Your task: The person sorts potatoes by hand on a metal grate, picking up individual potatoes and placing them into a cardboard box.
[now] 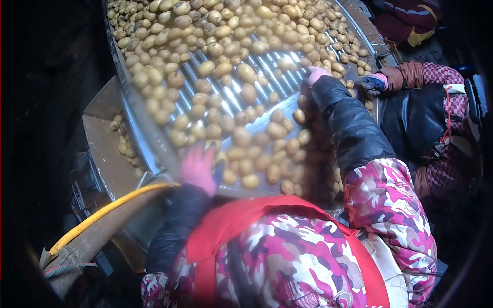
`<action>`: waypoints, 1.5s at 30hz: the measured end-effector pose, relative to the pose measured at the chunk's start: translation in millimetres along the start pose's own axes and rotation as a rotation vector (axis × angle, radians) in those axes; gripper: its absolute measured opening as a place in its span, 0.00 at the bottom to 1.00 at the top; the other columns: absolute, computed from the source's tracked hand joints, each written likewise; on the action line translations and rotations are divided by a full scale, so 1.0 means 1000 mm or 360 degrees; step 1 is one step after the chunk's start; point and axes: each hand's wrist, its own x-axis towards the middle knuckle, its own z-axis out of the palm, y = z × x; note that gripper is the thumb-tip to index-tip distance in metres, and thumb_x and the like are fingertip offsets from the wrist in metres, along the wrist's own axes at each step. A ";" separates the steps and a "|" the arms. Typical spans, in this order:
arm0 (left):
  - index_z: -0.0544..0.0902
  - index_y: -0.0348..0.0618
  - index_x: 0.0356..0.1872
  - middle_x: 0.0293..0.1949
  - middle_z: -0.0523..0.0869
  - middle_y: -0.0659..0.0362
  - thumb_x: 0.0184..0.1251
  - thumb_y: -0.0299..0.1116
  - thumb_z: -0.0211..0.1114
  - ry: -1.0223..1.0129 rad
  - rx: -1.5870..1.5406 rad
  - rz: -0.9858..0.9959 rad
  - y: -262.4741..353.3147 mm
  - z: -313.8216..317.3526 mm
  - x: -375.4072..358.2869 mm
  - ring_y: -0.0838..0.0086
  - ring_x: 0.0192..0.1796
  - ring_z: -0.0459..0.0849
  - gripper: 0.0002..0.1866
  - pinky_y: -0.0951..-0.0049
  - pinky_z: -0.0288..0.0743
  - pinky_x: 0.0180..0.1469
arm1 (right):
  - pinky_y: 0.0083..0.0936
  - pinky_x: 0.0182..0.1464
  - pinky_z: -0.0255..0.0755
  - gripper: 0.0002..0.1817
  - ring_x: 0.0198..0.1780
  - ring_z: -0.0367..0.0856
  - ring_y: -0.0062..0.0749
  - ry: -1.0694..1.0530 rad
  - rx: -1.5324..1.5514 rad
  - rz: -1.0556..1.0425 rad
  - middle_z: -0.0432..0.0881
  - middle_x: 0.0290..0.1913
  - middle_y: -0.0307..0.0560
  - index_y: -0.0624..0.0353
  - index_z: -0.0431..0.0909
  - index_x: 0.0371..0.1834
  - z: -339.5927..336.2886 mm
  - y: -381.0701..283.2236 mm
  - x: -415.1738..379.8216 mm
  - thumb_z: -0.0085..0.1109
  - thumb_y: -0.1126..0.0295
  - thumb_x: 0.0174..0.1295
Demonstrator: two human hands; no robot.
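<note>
Many potatoes lie on a sorting table with shiny metal rollers and a smooth metal front part. My left hand, in a pink glove, is slightly blurred at the near left edge of the table. Its fingers look spread, beside the nearest potatoes, and no potato shows in it. My right hand, also in pink, reaches far over the right side of the rollers among potatoes. Its fingers are mostly hidden, so any hold cannot be made out.
On the right, a co-worker's gloved hand is at the table's edge. Another person's dark red clothing shows at the upper right. A cardboard box with potatoes stands at the left. A yellow-rimmed sack hangs at the lower left.
</note>
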 end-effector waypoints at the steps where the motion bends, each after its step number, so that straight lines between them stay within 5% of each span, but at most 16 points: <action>1: 0.81 0.46 0.69 0.73 0.74 0.43 0.70 0.42 0.72 0.0003 0.0002 0.0007 0.000 -0.001 0.000 0.44 0.75 0.70 0.28 0.43 0.63 0.78 | 0.40 0.67 0.78 0.26 0.64 0.86 0.51 -0.0011 -0.0031 0.0018 0.89 0.60 0.53 0.42 0.83 0.68 0.002 0.002 -0.001 0.68 0.56 0.66; 10: 0.81 0.44 0.69 0.73 0.74 0.42 0.72 0.43 0.70 0.0111 0.0084 0.0061 0.006 0.012 -0.004 0.44 0.75 0.70 0.27 0.43 0.62 0.79 | 0.38 0.64 0.78 0.24 0.60 0.88 0.44 -0.0119 0.0322 -0.0298 0.91 0.57 0.50 0.47 0.85 0.64 0.030 0.029 0.006 0.72 0.53 0.68; 17: 0.80 0.45 0.69 0.73 0.74 0.42 0.73 0.44 0.69 0.0123 0.0102 0.0025 0.009 0.011 -0.003 0.44 0.75 0.71 0.27 0.44 0.63 0.79 | 0.42 0.65 0.78 0.26 0.62 0.87 0.51 0.0071 0.0229 0.0028 0.90 0.57 0.56 0.49 0.84 0.64 0.035 0.018 -0.012 0.66 0.47 0.69; 20: 0.81 0.45 0.69 0.72 0.75 0.42 0.73 0.44 0.69 0.0166 0.0085 0.0048 0.006 0.011 -0.004 0.43 0.74 0.72 0.27 0.44 0.64 0.78 | 0.42 0.70 0.75 0.24 0.69 0.82 0.55 0.0153 0.0356 0.0156 0.85 0.65 0.60 0.54 0.84 0.64 0.036 0.012 -0.015 0.66 0.58 0.67; 27: 0.82 0.45 0.68 0.70 0.77 0.42 0.71 0.43 0.71 0.0194 0.0055 0.0052 0.002 0.004 -0.002 0.43 0.73 0.74 0.27 0.45 0.66 0.77 | 0.45 0.72 0.74 0.22 0.69 0.81 0.58 0.0048 0.0340 0.0253 0.84 0.66 0.63 0.54 0.82 0.65 0.033 0.008 -0.016 0.62 0.61 0.69; 30: 0.82 0.44 0.68 0.70 0.77 0.42 0.70 0.42 0.72 0.0190 0.0051 0.0084 0.006 -0.001 -0.003 0.42 0.72 0.74 0.27 0.45 0.66 0.76 | 0.46 0.67 0.78 0.22 0.63 0.87 0.56 0.0104 0.0085 0.0244 0.88 0.58 0.62 0.46 0.83 0.64 0.046 0.018 -0.005 0.59 0.52 0.71; 35: 0.82 0.44 0.68 0.71 0.77 0.42 0.70 0.43 0.72 0.0179 0.0027 0.0091 0.004 -0.001 -0.002 0.42 0.73 0.73 0.28 0.45 0.66 0.76 | 0.45 0.72 0.74 0.25 0.71 0.81 0.56 -0.0186 0.0090 0.0291 0.85 0.66 0.61 0.53 0.82 0.66 0.015 0.014 -0.030 0.63 0.54 0.69; 45: 0.82 0.44 0.68 0.74 0.75 0.43 0.70 0.42 0.71 0.0125 -0.0038 0.0058 0.001 -0.001 -0.007 0.42 0.75 0.72 0.28 0.44 0.64 0.78 | 0.43 0.69 0.76 0.27 0.65 0.85 0.56 0.0242 0.0430 0.0341 0.87 0.61 0.61 0.48 0.82 0.68 0.022 0.032 -0.054 0.65 0.57 0.65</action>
